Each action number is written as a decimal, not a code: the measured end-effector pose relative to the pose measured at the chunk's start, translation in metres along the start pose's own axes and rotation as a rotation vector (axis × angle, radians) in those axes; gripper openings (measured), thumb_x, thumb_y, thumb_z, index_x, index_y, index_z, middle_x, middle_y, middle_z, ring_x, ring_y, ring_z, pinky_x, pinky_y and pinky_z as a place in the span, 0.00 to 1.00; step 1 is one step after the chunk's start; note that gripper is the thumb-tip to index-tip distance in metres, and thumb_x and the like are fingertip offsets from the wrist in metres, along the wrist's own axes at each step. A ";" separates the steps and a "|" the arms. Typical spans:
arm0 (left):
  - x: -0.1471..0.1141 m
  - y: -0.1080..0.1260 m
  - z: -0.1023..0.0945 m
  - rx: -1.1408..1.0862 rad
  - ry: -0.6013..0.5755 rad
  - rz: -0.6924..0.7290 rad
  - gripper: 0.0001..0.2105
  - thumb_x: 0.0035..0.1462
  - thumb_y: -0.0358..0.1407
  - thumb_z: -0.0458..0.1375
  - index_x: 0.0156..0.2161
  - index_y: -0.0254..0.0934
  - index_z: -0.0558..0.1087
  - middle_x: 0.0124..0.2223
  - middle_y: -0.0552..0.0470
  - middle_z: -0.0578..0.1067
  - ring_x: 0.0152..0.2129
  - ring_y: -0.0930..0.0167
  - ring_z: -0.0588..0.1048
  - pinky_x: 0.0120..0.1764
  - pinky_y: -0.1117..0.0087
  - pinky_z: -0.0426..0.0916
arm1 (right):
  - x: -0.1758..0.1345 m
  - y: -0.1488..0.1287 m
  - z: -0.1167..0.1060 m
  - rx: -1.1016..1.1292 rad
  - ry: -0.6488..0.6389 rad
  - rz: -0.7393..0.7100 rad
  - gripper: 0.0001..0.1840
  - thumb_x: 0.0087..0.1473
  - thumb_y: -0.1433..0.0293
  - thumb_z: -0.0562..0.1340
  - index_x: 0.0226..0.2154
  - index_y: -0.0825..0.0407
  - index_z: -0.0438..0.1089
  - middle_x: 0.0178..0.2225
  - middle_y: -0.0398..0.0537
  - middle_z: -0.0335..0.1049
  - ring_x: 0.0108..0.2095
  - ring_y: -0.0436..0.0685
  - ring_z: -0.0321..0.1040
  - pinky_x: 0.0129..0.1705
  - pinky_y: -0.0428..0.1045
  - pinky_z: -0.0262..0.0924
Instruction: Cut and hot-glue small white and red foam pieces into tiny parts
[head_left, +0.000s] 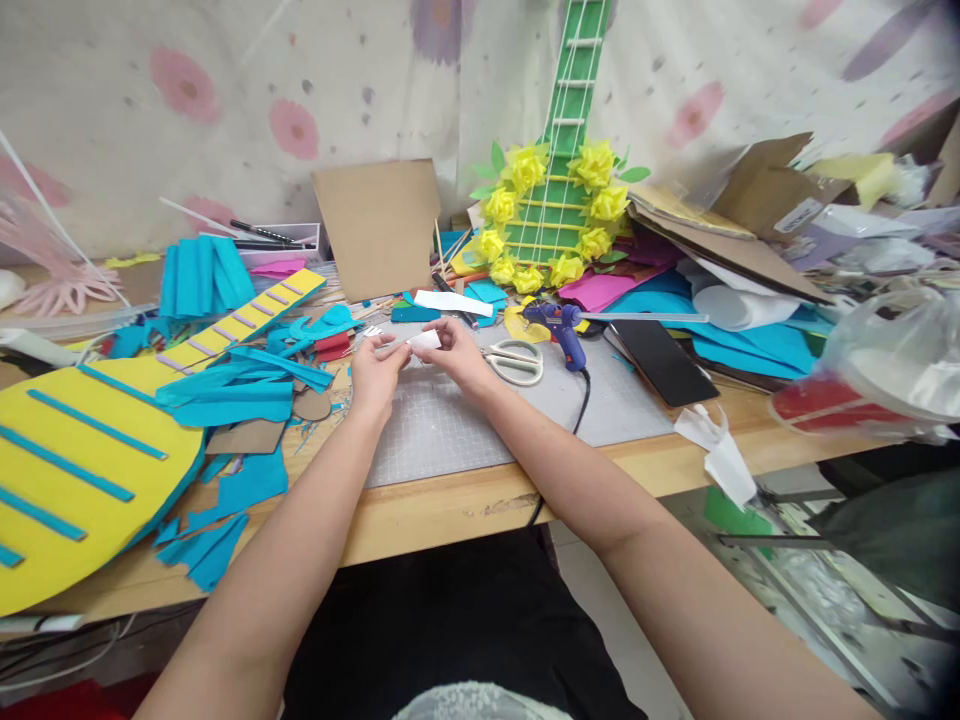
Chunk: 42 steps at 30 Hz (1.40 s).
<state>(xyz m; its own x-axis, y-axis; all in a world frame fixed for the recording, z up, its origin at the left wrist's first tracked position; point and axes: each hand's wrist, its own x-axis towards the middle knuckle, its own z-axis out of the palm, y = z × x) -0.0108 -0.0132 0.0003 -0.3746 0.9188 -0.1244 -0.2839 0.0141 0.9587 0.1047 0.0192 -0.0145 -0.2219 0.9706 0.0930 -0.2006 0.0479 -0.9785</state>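
Fingertips Meet on a Small White Piece (426, 341)

Here we are, right at the grip: the left hand (375, 375) has thumb and fingers pinched together on the left end of the piece, and the right hand (460, 355) closes its fingertips around the other end. The pair sit close together, over the far left of a grey gridded cutting mat (442, 425).

Just beyond them, a longer white strip (454, 302)! To the right of the right hand, scissors (516, 365) lie flat, then a blue glue gun (564, 335) with a clear stick in its back, then a black phone-like slab (664, 360).

Left side now: crumpled blue scraps (232, 390) crowd a yellow guitar shape (75, 450) striped in blue. And at the back of the wooden counter (450, 525), a green guitar shape (547, 225) stands upright, ringed by yellow flowers (595, 162)!
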 end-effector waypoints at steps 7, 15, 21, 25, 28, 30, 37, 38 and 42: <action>-0.005 0.004 0.002 0.070 0.013 -0.004 0.16 0.37 0.26 0.63 0.32 0.36 0.61 0.22 0.55 0.74 0.18 0.75 0.72 0.27 0.72 0.69 | 0.002 -0.001 -0.006 -0.065 0.113 -0.038 0.15 0.38 0.65 0.65 0.27 0.51 0.61 0.23 0.37 0.64 0.26 0.47 0.64 0.30 0.47 0.64; -0.004 0.004 0.002 0.064 0.030 -0.018 0.21 0.39 0.25 0.63 0.32 0.39 0.54 0.22 0.56 0.74 0.18 0.74 0.74 0.25 0.74 0.68 | 0.002 0.006 -0.005 -0.244 0.158 -0.170 0.15 0.41 0.64 0.64 0.32 0.51 0.62 0.26 0.39 0.65 0.27 0.48 0.64 0.34 0.49 0.64; -0.003 0.004 0.002 0.058 0.028 -0.017 0.24 0.37 0.25 0.64 0.32 0.40 0.51 0.22 0.57 0.74 0.18 0.73 0.74 0.27 0.73 0.68 | 0.001 0.003 -0.005 -0.218 0.111 -0.141 0.17 0.40 0.64 0.65 0.33 0.50 0.60 0.26 0.39 0.65 0.27 0.49 0.65 0.34 0.49 0.63; -0.002 0.001 0.002 0.030 0.009 0.007 0.25 0.36 0.25 0.64 0.31 0.41 0.51 0.21 0.58 0.73 0.19 0.73 0.74 0.28 0.73 0.67 | 0.000 0.000 -0.004 -0.125 0.047 -0.104 0.19 0.39 0.64 0.65 0.33 0.50 0.59 0.24 0.37 0.65 0.25 0.48 0.64 0.30 0.47 0.62; 0.000 -0.001 0.001 0.010 -0.005 0.016 0.25 0.35 0.25 0.65 0.30 0.40 0.51 0.22 0.59 0.73 0.19 0.74 0.73 0.28 0.72 0.67 | -0.001 -0.003 -0.004 -0.072 0.005 -0.086 0.18 0.39 0.63 0.65 0.33 0.49 0.59 0.24 0.37 0.65 0.26 0.48 0.64 0.31 0.47 0.63; 0.001 -0.001 0.001 -0.009 -0.010 0.006 0.25 0.34 0.26 0.65 0.30 0.40 0.51 0.22 0.59 0.73 0.19 0.75 0.73 0.30 0.72 0.68 | -0.002 -0.005 -0.005 -0.024 -0.033 -0.069 0.19 0.39 0.63 0.64 0.34 0.49 0.59 0.25 0.37 0.65 0.28 0.48 0.65 0.32 0.47 0.64; 0.008 -0.006 -0.002 -0.120 -0.017 -0.006 0.26 0.31 0.27 0.66 0.29 0.40 0.52 0.25 0.59 0.72 0.25 0.74 0.74 0.35 0.69 0.69 | -0.003 -0.004 -0.003 0.025 -0.142 -0.049 0.28 0.33 0.68 0.68 0.38 0.49 0.57 0.30 0.38 0.67 0.31 0.48 0.67 0.38 0.48 0.64; 0.009 -0.006 -0.002 -0.120 -0.022 -0.009 0.26 0.31 0.27 0.67 0.29 0.40 0.52 0.26 0.58 0.72 0.26 0.74 0.75 0.35 0.69 0.69 | -0.002 -0.002 -0.002 0.013 -0.134 -0.053 0.28 0.33 0.68 0.68 0.39 0.49 0.57 0.30 0.38 0.66 0.30 0.48 0.67 0.37 0.48 0.64; 0.008 -0.007 -0.003 -0.091 -0.030 -0.018 0.26 0.29 0.29 0.68 0.28 0.39 0.53 0.26 0.58 0.71 0.26 0.73 0.75 0.35 0.70 0.68 | 0.001 0.006 0.000 -0.044 -0.074 -0.075 0.29 0.32 0.67 0.68 0.38 0.48 0.56 0.28 0.37 0.65 0.30 0.49 0.67 0.38 0.49 0.64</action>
<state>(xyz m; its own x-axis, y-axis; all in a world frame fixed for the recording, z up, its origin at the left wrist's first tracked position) -0.0141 -0.0066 -0.0086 -0.3427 0.9301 -0.1323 -0.3697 -0.0041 0.9291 0.1036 0.0210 -0.0204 -0.2778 0.9441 0.1776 -0.1778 0.1312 -0.9753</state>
